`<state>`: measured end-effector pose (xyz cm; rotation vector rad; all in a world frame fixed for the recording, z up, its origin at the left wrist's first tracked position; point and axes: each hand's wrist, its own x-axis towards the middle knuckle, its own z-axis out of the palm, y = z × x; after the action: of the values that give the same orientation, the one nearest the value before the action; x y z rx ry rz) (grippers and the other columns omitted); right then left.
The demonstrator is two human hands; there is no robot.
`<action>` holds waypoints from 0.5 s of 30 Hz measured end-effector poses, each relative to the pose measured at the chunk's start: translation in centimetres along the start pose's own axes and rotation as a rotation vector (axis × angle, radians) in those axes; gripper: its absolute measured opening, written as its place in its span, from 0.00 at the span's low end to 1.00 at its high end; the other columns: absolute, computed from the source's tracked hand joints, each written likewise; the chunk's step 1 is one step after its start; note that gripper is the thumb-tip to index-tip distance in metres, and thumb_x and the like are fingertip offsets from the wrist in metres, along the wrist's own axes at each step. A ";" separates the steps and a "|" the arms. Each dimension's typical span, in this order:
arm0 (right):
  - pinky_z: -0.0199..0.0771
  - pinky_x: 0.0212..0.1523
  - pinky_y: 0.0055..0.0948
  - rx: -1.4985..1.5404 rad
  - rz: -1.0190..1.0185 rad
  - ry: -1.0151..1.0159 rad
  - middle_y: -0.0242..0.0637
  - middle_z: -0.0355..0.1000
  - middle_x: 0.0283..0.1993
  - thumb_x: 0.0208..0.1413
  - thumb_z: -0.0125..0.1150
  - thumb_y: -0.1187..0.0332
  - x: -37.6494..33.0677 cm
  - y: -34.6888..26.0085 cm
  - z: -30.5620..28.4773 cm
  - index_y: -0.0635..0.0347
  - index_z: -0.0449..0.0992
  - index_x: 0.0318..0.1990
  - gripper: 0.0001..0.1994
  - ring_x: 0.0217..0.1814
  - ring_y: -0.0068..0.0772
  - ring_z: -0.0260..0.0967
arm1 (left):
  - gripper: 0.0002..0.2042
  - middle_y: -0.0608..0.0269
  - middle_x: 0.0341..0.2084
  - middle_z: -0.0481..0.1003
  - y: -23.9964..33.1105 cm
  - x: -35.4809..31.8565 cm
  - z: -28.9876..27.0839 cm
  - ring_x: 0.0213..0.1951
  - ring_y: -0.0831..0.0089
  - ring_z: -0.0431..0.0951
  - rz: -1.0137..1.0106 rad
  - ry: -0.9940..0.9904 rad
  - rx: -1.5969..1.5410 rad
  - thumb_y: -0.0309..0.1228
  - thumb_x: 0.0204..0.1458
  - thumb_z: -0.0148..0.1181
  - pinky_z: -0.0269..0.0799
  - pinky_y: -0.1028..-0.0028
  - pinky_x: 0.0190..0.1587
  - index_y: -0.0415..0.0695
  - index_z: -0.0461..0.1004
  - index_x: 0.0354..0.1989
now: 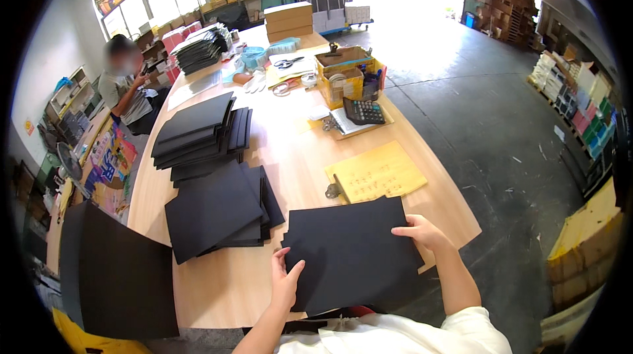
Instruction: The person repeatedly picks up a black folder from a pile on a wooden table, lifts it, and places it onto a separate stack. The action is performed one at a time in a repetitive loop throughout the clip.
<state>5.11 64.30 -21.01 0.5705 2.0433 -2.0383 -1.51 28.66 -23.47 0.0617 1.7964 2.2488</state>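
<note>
A stack of black boards (349,252) lies at the table's near edge in front of me, its edges slightly uneven at the left and top. My left hand (287,278) grips its left edge, thumb on top and fingers at the side. At the right edge my right hand (422,231) holds the boards, the thumb lying over the top sheet. To the left sits a pile of black boards (214,209), fanned out loosely. Behind it rises another pile of black boards (194,123), also staggered.
A yellow paper with a clip (379,173) lies just beyond my boards. Further back are a calculator (364,111), a yellow box of supplies (343,80) and scissors (287,62). A large black panel (112,275) stands left of the table. A person (128,84) sits at the far left.
</note>
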 end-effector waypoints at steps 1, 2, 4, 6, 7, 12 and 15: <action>0.73 0.53 0.28 0.034 -0.022 -0.081 0.41 0.74 0.52 0.55 0.66 0.74 -0.4 0.4 0.5 0.71 0.65 0.63 0.28 0.49 0.29 0.73 | 0.25 0.59 0.54 0.63 0.2 0.0 0.1 0.57 0.70 0.64 0.008 -0.006 0.048 0.21 0.51 0.63 0.62 0.73 0.60 0.40 0.61 0.57; 0.71 0.57 0.30 -0.035 -0.054 0.043 0.41 0.73 0.55 0.53 0.64 0.80 -1.2 0.2 2.0 0.68 0.65 0.62 0.27 0.55 0.31 0.71 | 0.25 0.58 0.54 0.63 0.3 -0.2 0.1 0.57 0.70 0.64 0.018 0.000 0.090 0.21 0.51 0.63 0.62 0.72 0.60 0.40 0.61 0.57; 0.70 0.59 0.31 0.174 -0.122 0.075 0.42 0.71 0.58 0.53 0.63 0.81 -2.6 0.3 3.3 0.67 0.64 0.63 0.29 0.59 0.32 0.69 | 0.27 0.56 0.55 0.63 0.0 -0.2 0.2 0.59 0.67 0.64 0.002 -0.010 0.122 0.21 0.50 0.64 0.61 0.71 0.62 0.39 0.60 0.59; 0.67 0.62 0.32 0.315 -0.197 0.035 0.42 0.68 0.62 0.52 0.59 0.84 -3.4 0.4 3.7 0.66 0.62 0.65 0.30 0.62 0.34 0.67 | 0.29 0.54 0.57 0.62 -2.2 0.5 -0.9 0.62 0.65 0.62 0.103 0.028 0.229 0.21 0.49 0.65 0.60 0.69 0.64 0.38 0.59 0.60; 0.66 0.63 0.32 0.312 -0.256 0.057 0.42 0.68 0.62 0.51 0.60 0.84 -4.1 0.7 3.6 0.65 0.62 0.65 0.31 0.62 0.34 0.67 | 0.30 0.53 0.58 0.62 -3.5 0.9 -1.5 0.63 0.65 0.62 0.152 0.047 0.280 0.21 0.49 0.65 0.59 0.69 0.65 0.37 0.58 0.61; 0.62 0.66 0.32 0.282 -0.481 0.251 0.41 0.66 0.65 0.51 0.62 0.84 -7.1 2.6 1.7 0.64 0.59 0.68 0.34 0.66 0.34 0.64 | 0.34 0.55 0.51 0.70 0.2 0.2 0.1 0.55 0.69 0.71 0.105 -0.053 -0.051 0.20 0.52 0.65 0.67 0.71 0.58 0.39 0.50 0.64; 0.62 0.64 0.29 0.251 -0.655 0.384 0.40 0.66 0.64 0.52 0.60 0.86 -8.3 2.0 2.2 0.62 0.57 0.69 0.35 0.65 0.33 0.64 | 0.31 0.54 0.54 0.69 5.7 -1.5 1.3 0.55 0.70 0.70 0.394 -0.080 0.261 0.16 0.52 0.62 0.65 0.72 0.58 0.39 0.53 0.63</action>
<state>13.20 60.95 -19.58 0.3810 2.4455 -2.7646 -0.84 28.44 -17.47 0.5935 2.1759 2.1928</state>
